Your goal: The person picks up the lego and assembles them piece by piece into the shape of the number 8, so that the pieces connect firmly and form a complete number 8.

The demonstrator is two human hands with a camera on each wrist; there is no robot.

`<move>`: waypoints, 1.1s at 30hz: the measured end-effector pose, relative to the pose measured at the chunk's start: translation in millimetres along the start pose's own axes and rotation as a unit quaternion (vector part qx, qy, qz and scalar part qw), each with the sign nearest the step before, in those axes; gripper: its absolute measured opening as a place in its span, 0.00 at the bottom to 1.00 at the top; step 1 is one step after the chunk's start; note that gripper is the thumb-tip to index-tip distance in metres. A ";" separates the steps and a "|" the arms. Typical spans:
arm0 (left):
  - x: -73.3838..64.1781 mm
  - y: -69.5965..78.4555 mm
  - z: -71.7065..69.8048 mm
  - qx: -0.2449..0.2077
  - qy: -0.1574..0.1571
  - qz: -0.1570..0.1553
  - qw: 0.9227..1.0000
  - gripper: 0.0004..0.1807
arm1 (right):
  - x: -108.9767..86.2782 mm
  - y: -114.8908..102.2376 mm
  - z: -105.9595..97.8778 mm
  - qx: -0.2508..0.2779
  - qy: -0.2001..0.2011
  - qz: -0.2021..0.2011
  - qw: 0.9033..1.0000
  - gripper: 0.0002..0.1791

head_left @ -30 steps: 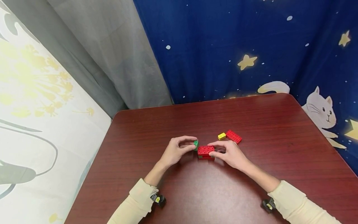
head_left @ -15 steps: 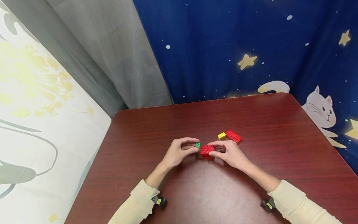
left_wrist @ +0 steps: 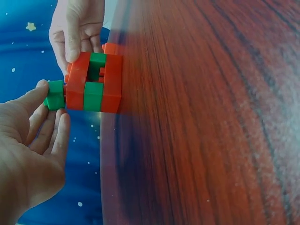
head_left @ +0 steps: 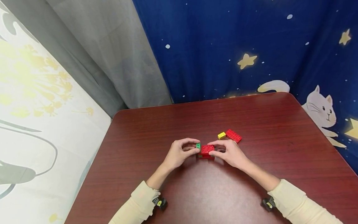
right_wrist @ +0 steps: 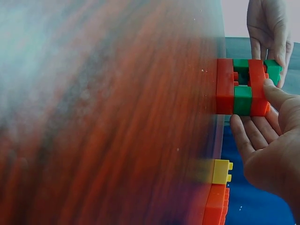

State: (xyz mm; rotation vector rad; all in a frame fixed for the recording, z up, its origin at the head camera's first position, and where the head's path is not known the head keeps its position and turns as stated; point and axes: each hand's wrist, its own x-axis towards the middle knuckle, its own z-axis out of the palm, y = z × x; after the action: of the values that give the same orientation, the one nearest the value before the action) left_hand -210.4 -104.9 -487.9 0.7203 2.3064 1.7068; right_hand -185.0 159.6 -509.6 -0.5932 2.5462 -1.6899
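My left hand (head_left: 179, 154) pinches a small green brick (left_wrist: 55, 95) between thumb and fingers. That brick is over the left end of the upper red brick (head_left: 208, 149), right at its studs. The upper red brick tops a stack: two green bricks (left_wrist: 93, 96) sit as spaced supports between it and a lower red brick (right_wrist: 225, 89), which rests on the table. My right hand (head_left: 232, 154) grips the stack's right end, thumb on the near side and fingers on the far side. Those far fingers are partly hidden in the head view.
Behind the right hand, a small yellow brick (head_left: 222, 135) lies beside a loose red brick (head_left: 233, 136) on the dark red wooden table (head_left: 156, 124). A blue curtain (head_left: 207, 46) hangs past the far table edge.
The left hand has moved slightly right, bringing the green brick from beside the stack to over the upper red brick's left end. The right hand stays on the stack.
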 end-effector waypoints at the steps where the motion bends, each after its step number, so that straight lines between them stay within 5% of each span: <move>1: -0.2 0.5 0.4 0.001 0.001 0.001 1.000 0.20 | -0.1 -0.3 0.0 0.000 0.000 0.000 1.000 0.21; 33: -1.4 6.6 6.5 0.088 0.022 0.023 0.996 0.19 | 0.1 0.0 0.2 0.007 0.000 0.000 1.000 0.21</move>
State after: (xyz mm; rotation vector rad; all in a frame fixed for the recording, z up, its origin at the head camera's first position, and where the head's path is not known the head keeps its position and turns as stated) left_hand -204.7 -98.6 -484.0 0.7801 2.5127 1.5673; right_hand -185.0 159.4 -509.7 -0.5919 2.5320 -1.7080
